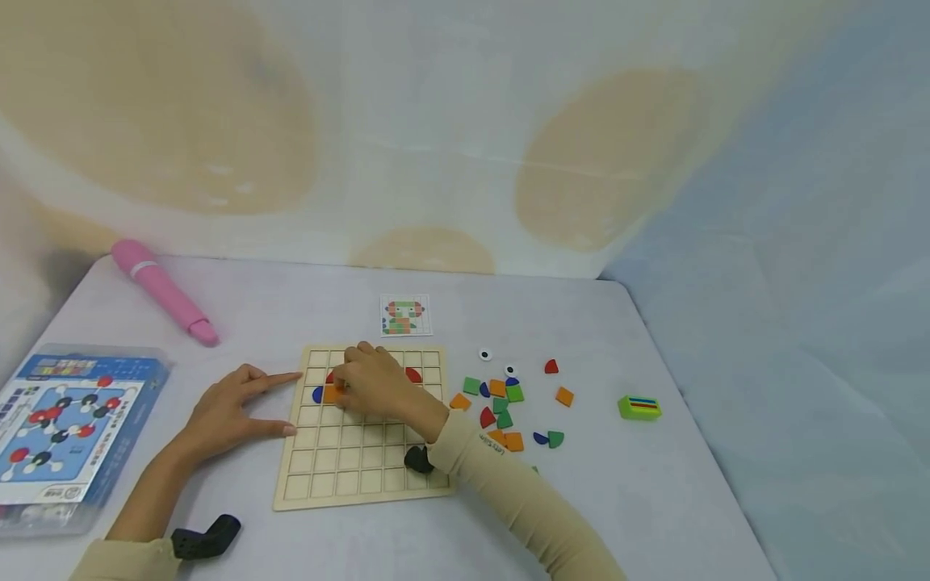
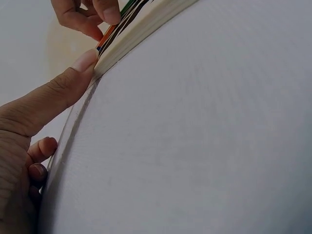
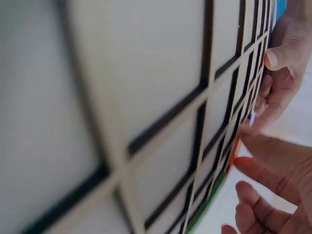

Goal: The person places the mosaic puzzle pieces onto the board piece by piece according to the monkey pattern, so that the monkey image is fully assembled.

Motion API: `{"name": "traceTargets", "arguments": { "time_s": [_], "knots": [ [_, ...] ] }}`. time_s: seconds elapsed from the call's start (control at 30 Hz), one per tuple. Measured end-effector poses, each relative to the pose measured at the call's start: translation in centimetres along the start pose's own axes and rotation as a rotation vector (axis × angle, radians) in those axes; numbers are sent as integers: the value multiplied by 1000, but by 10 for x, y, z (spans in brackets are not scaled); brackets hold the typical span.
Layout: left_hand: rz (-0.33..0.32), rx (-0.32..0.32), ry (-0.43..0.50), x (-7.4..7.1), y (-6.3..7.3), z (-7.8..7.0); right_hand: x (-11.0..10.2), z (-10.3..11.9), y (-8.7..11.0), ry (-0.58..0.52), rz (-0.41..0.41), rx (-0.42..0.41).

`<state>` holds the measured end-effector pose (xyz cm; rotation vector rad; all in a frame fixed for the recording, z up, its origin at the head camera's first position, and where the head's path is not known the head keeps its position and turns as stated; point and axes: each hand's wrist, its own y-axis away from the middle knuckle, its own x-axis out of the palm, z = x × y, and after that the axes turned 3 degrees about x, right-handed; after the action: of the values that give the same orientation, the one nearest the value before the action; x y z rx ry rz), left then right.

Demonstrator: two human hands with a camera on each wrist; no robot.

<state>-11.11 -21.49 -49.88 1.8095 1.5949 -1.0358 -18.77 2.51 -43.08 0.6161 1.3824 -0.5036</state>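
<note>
A wooden grid board point(image 1: 336, 460) lies on the table. My left hand point(image 1: 221, 415) is at its left side, thumb and index finger extended and touching the edge; the left wrist view shows the thumb point(image 2: 58, 92) against that edge. Over the upper rows, my right hand point(image 1: 381, 387) pinches an orange tile point(image 1: 330, 394) at the board's surface, seen edge-on between thumb and finger in the right wrist view. A blue semicircular piece point(image 1: 317, 394) sits just left of it. One red piece point(image 1: 413, 375) shows right of the hand, another point(image 1: 330, 377) left of it. My right hand hides other cells.
Loose coloured tiles point(image 1: 514, 441) and two eye discs point(image 1: 485, 354) lie right of the board. Behind it is a pattern card point(image 1: 407, 315). A pink wand-shaped object point(image 1: 170, 294) and a boxed molecule set point(image 1: 73, 436) lie left; a green block point(image 1: 640, 408) sits far right.
</note>
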Motion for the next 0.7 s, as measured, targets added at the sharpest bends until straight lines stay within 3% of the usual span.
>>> {"name": "traceTargets", "arguments": {
  "time_s": [0.2, 0.37, 0.57, 0.7],
  "knots": [
    [3, -2, -18, -1, 0, 2, -13, -16, 20, -56, -22, 8],
    [-4, 1, -22, 0, -1, 3, -17, -47, 41, -91, -126, 49],
    [-11, 14, -31, 0, -1, 1, -15, -99, 76, -180, -205, 199],
    [-17, 21, -34, 1, 0, 2, -8, -135, 98, -196, -209, 316]
  ]
}}
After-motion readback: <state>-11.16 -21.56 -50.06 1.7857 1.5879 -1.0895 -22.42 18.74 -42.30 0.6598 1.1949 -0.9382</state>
